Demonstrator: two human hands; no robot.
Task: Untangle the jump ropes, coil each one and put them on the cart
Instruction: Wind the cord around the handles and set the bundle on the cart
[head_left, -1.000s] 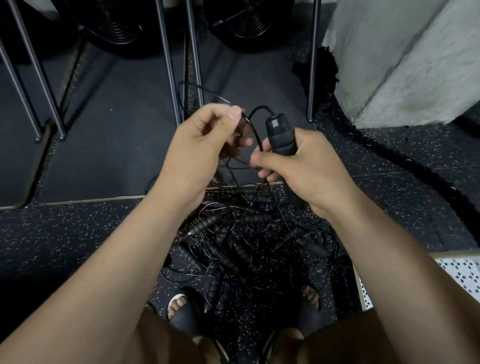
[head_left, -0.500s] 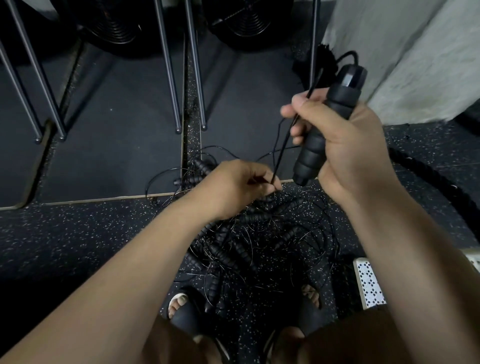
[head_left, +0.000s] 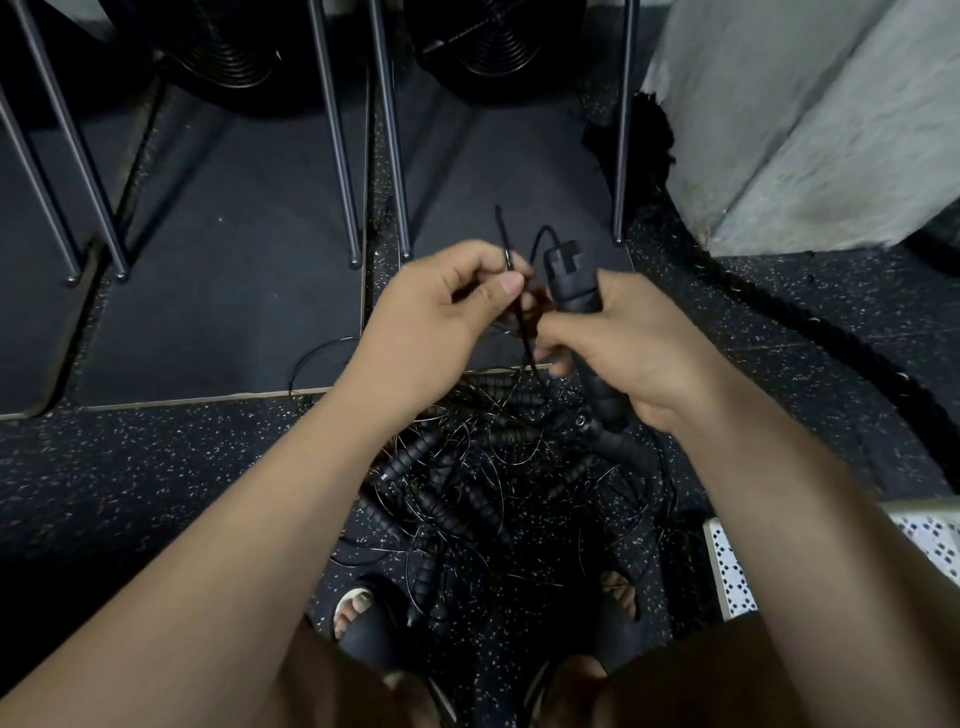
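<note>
both forearms reach forward and down from the lower corners and meet over a tangled pile of jump ropes (head_left: 467, 488) lying on the speckled floor (head_left: 156, 467), just ahead of the person's sandalled feet (head_left: 363, 618). the right hand (head_left: 639, 343) has its grip curled round a black ribbed handle (head_left: 571, 283). the handle is tilted, with its capped end up and away from the person and its lower end showing below the palm. the left hand (head_left: 441, 312) is just beside it, back to the camera, with its grip pinching a thin black cord (head_left: 502, 228) between thumb and forefinger. one end of the cord sticks up past the knuckles, and the rest drops between the two hands toward the pile. it may belong to the held handle, though blur hides the join. a thick battle rope (head_left: 831, 332) lies on the floor to the right, near a concrete pillar (head_left: 805, 104).
</note>
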